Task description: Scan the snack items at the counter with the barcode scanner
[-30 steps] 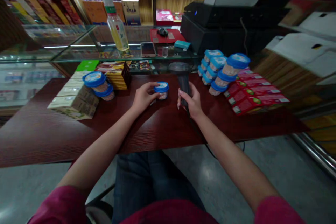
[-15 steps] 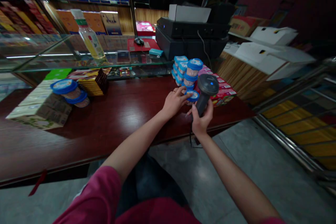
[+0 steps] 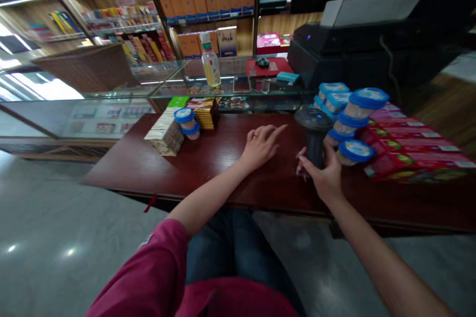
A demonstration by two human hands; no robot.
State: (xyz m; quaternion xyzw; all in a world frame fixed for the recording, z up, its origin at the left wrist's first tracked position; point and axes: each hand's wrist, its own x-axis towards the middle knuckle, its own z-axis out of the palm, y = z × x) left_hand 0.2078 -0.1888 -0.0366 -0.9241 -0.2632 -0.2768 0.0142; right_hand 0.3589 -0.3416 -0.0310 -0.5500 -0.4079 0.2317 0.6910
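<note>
My right hand (image 3: 325,171) is wrapped round the handle of a dark barcode scanner (image 3: 314,129), held upright above the counter with a small blue light on its head. My left hand (image 3: 261,147) is over the dark red wooden counter (image 3: 230,183), fingers stretched and holding nothing. Just right of the scanner, a single blue-lidded tub (image 3: 355,152) sits in front of stacked blue-lidded tubs (image 3: 353,119); the scanner and hand partly hide the stack. Beside them lie red and pink boxes (image 3: 416,151) in a row.
On the left, two blue-lidded tubs (image 3: 188,121) are stacked next to pale cartons (image 3: 163,138) and yellow packets (image 3: 204,114). Behind, a glass case (image 3: 178,84) carries a bottle (image 3: 211,67) and a mouse (image 3: 263,62). Black machines (image 3: 342,54) stand at the back right.
The view has swung left. My left hand has come off the blue-lidded tub and moved left of it over the counter. The scanner stays in my right hand, now left of that tub.
</note>
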